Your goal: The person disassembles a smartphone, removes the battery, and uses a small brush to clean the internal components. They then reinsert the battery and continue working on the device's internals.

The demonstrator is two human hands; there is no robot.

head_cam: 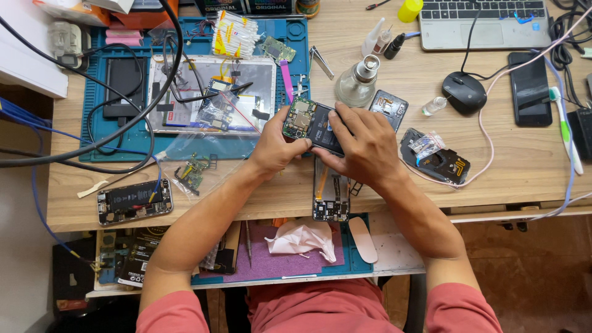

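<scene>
While both my hands meet over the middle of the wooden desk [493,166], the opened phone [316,126] sits pinched between them, lifted just above the desk surface. My left hand [274,148] clamps its circuit-board end from about eight o'clock, thumb across the edge. My right hand [364,145] covers the other end from about four o'clock, fingers curled over the dark battery part, so that end is mostly hidden. The phone's long axis runs from ten o'clock, where the green board shows, down towards four o'clock under my right palm. Both hands touch it; the left has the more exposed end. Directly at six o'clock from my grip, a second stripped phone frame [331,197] lies flat, long axis running twelve to six. At one o'clock stands a glass bottle [356,80].
</scene>
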